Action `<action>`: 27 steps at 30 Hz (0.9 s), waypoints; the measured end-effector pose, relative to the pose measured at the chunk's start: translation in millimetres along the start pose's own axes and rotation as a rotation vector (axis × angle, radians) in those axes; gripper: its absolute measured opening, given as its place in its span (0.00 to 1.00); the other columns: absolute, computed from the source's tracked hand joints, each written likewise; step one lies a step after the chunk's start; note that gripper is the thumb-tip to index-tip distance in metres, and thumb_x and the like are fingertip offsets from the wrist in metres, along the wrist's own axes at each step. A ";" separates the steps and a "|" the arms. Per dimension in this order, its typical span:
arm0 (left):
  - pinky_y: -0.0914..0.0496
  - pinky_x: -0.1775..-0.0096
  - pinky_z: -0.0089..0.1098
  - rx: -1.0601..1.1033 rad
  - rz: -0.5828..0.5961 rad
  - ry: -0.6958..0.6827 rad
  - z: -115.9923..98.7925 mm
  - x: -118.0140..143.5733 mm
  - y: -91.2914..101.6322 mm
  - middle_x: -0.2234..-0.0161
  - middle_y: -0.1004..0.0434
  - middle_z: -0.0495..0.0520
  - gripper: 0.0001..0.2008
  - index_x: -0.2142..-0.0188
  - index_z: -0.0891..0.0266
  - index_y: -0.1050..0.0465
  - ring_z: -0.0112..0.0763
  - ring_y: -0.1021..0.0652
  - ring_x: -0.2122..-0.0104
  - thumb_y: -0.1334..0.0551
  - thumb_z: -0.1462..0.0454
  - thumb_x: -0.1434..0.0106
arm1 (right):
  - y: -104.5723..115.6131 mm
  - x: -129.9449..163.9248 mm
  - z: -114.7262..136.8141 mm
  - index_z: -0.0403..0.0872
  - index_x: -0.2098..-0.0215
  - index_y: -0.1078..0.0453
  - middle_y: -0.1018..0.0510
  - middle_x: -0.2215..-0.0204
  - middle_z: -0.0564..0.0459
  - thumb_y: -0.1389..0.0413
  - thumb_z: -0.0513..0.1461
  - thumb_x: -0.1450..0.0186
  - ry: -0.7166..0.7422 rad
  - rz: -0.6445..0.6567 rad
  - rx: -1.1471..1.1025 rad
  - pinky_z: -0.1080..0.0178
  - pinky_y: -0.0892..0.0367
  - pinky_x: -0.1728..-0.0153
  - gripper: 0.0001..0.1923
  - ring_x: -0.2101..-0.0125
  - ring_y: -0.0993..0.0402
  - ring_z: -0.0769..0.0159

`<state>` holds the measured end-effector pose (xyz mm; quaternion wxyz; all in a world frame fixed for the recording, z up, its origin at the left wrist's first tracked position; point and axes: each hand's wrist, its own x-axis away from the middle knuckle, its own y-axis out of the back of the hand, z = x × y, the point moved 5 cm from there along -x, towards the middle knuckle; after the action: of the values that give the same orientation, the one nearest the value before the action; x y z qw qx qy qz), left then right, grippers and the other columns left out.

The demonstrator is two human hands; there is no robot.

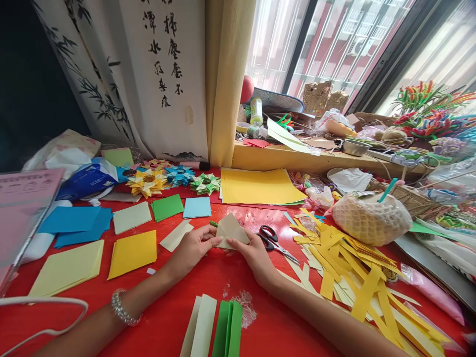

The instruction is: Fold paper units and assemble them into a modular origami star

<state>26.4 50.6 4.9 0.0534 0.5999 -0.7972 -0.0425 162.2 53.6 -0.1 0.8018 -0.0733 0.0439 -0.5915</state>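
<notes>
A cream sheet of paper (231, 229), folded to a point at the top, is held up between both hands over the red table. My left hand (197, 244) pinches its lower left side. On the right side, my right hand (252, 250) grips it with the thumb in front. Scissors (277, 243) with black handles lie just right of my right hand. Beside my left hand rests another cream paper piece (176, 236). Nearer to me are folded cream strips (204, 325) and folded green strips (228, 327).
Square paper stacks in yellow (134, 253), blue (70, 219) and green (167, 206) lie left. Behind them sit folded paper stars (147, 182). Large yellow sheets (256, 186) lie at the back. Yellow offcuts (334, 267) and a netted round object with a straw (372, 218) fill the right.
</notes>
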 end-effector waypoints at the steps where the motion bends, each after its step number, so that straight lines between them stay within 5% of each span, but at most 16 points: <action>1: 0.37 0.74 0.24 -0.016 -0.008 -0.013 -1.0 0.4 -0.2 0.72 0.26 0.49 0.11 0.64 0.61 0.32 0.29 0.28 0.72 0.43 0.58 0.43 | 0.2 0.0 -1.2 0.45 0.66 0.31 0.25 0.73 0.53 0.44 0.43 0.45 0.001 0.004 0.006 0.65 0.35 0.70 0.11 0.75 0.31 0.67; 5: 0.42 0.79 0.22 -0.075 -0.117 -0.026 -2.7 1.2 4.1 0.79 0.36 0.44 0.10 0.71 0.61 0.33 0.23 0.37 0.80 0.43 0.56 0.43 | -2.0 0.0 -7.8 0.45 0.67 0.31 0.26 0.78 0.55 0.44 0.42 0.45 -0.035 0.080 0.048 0.65 0.36 0.74 0.10 0.78 0.32 0.68; 8: 0.43 0.79 0.23 -0.070 -0.118 -0.005 -1.9 0.9 4.3 0.80 0.39 0.44 0.11 0.73 0.62 0.33 0.22 0.38 0.81 0.43 0.55 0.44 | -0.7 0.4 -6.3 0.45 0.66 0.30 0.25 0.72 0.54 0.45 0.43 0.44 -0.009 0.058 0.063 0.65 0.35 0.71 0.11 0.72 0.30 0.66; 27: 0.36 0.76 0.25 0.124 -0.104 0.102 -2.2 0.8 4.7 0.75 0.26 0.50 0.13 0.68 0.63 0.25 0.30 0.29 0.74 0.41 0.56 0.46 | 7.6 0.4 -4.7 0.50 0.57 0.28 0.23 0.63 0.52 0.49 0.42 0.42 0.053 -0.037 0.043 0.60 0.36 0.61 0.16 0.61 0.30 0.59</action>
<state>22.0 51.2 7.8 0.0545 0.6441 -0.7622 0.0346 168.7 55.1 -6.0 0.7905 -0.0412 0.0511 -0.6089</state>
